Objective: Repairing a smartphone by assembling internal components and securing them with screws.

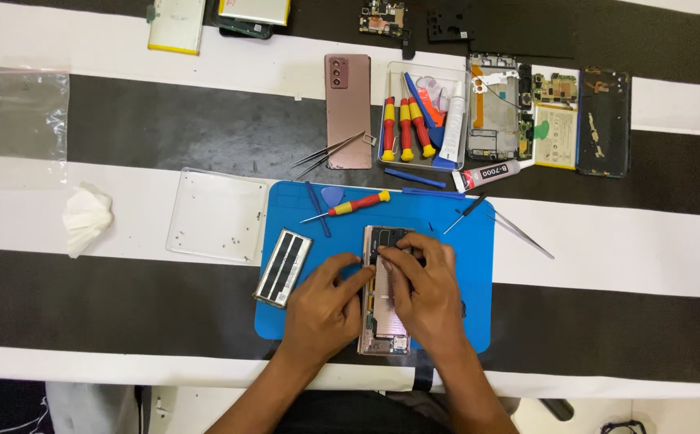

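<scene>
Both hands press on the opened phone (pixel 383 321) on the blue mat (pixel 462 241), left hand (pixel 323 309) steadying its left edge, right hand (pixel 422 293) pinching a part near its far end.

The right hand (pixel 422 293) covers the middle of the opened phone (pixel 383 341), so the part under its fingertips cannot be told. The left hand (pixel 323 309) hides the phone's left edge. Both forearms are cut off by the bottom edge. At the top edge, a yellow-rimmed flat part (pixel 176 26) and a second one (pixel 255 11) are cropped. The specks in the clear tray (pixel 216 215) are too small to identify. A dark object (pixel 625 426) at the bottom right corner is cut off.
</scene>
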